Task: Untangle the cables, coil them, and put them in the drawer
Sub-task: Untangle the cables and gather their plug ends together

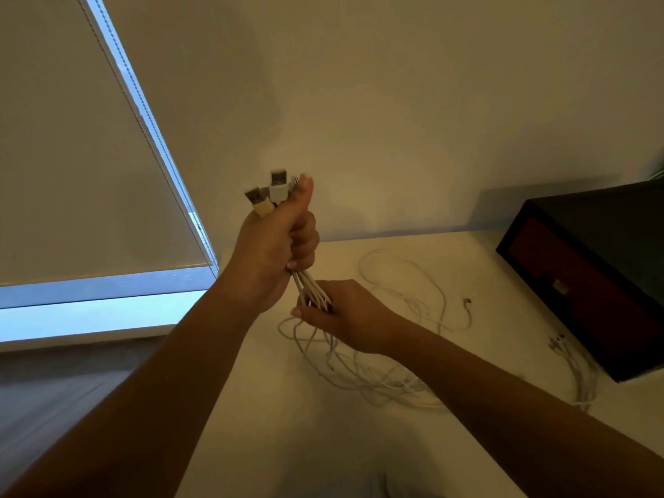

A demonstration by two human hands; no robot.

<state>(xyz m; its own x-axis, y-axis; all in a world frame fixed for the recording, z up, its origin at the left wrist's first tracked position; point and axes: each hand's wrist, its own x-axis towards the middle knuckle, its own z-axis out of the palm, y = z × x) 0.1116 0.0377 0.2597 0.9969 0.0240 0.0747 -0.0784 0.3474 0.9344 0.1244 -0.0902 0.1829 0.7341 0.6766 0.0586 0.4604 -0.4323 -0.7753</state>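
- The left hand [273, 246] is held up above the worktop [323, 443], closed in a fist round the upper ends of the cables [359, 375], with the thumb pressed against them. Two USB plugs [269, 194] are seen standing out of the top of the fist.
- The right hand [348, 314] is placed just beneath it, with fingers and thumb curled round the same white strands where they leave the fist.
- Below the hands the cables are spread over the worktop in a loose tangle of loops. A loose connector [467, 303] lies apart to the right, and another bunch of ends [575, 364] lies just beside the dark box [593, 217].
- The drawer [560, 289] in the front of that box appears shut, so nothing is judged to be stowed yet. The step in hand is judged to be the untangling.
- The plugs should be clamped firmly above while the lower grip is made light, so that the strands can be combed downward through the fingers rather than dragged into knots.
- Where a crossing is met, the combing should be stopped and one strand lifted free. A hard pull is likely to tighten the snarl or strain a plug joint.
- The free ends on the worktop should be given room to trail and unwind.
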